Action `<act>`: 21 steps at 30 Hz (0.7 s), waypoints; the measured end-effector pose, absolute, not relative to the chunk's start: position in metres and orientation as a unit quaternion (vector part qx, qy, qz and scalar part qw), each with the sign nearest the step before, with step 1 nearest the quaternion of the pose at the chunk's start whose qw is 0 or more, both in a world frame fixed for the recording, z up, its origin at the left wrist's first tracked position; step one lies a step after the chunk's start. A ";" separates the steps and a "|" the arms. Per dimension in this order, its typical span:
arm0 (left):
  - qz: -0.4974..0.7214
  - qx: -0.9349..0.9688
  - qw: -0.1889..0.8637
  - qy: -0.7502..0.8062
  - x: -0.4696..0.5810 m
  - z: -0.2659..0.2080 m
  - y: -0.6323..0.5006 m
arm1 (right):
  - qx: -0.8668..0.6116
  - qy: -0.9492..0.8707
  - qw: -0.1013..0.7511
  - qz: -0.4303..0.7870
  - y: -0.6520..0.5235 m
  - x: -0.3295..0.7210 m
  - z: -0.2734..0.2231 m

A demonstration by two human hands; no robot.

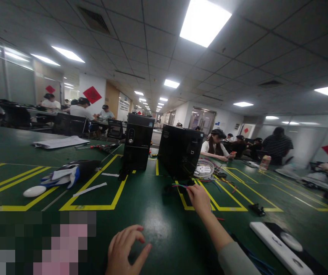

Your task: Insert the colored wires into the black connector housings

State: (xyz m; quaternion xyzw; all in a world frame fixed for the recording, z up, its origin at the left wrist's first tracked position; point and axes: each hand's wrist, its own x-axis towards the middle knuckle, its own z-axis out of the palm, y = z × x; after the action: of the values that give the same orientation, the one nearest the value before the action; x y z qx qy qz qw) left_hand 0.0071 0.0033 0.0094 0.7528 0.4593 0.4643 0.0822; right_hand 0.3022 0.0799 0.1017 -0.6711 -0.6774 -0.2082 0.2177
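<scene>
Two black computer cases are standing on a green desk (152, 206) near the middle of the frame, the left case (138, 143) just beside the right case (181, 151). Yellow tape (89, 208) is marking out rectangles across the surface. Papers (62, 142) are lying at centre left, a blue-and-white glove (66, 175) below them, and a white power strip (280, 246) is resting at lower right. A round white basket (204, 168) is sitting right of the cases. Overhead, a bright ceiling panel (205, 23) is lighting the room; a red diamond (92, 95) is hanging on a pillar at upper left, and a person in a striped top (278, 143) is standing at the right.

The right forearm is reaching up from the lower right, and the right hand (200, 198) is pinching thin coloured wires (181, 185) between thumb and fingers, just in front of the right case. The left hand (128, 248) is hovering at bottom centre, released, its fingers curving and its thumb spreading apart from them.
</scene>
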 end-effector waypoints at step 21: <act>0.455 0.785 0.123 0.403 0.002 0.000 0.007 | -0.534 -0.652 0.498 -0.203 -0.004 0.285 0.229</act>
State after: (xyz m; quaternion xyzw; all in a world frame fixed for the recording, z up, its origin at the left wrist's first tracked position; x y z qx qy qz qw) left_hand 0.0019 0.0073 0.0001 0.7847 0.4028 0.4548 0.1226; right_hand 0.2852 -0.0035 0.2286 -0.5342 -0.6519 -0.2032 0.4984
